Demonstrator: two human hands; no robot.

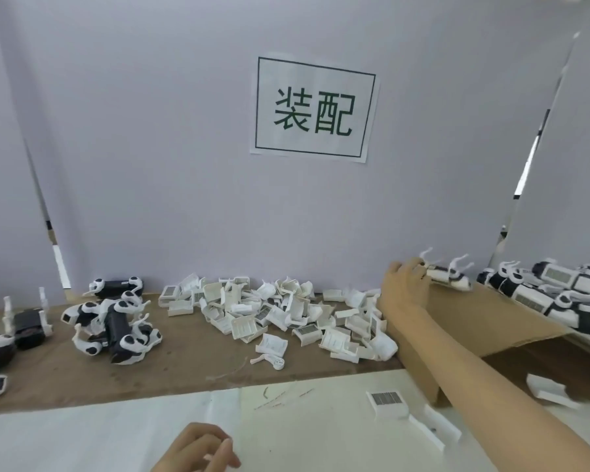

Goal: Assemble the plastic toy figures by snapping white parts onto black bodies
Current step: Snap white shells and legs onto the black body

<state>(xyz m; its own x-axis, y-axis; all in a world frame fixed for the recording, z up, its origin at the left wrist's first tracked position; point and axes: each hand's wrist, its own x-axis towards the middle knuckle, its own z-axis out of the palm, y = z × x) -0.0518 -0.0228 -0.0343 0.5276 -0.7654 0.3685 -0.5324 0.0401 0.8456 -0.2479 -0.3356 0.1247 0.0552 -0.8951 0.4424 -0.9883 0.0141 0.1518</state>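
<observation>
The right hand (404, 284) is extended far forward and to the right, its fingers curled round one end of an assembled toy figure (448, 275) held over the cardboard box (484, 321). The figure's long axis runs roughly left to right, white legs pointing upward. The left hand (201, 449) rests near the body on the tabletop (184, 362), fingers loosely curled, holding nothing discernible. The pile of white parts (273, 311) lies between both hands; the black bodies (116, 321) lie far left, nearer the left hand.
</observation>
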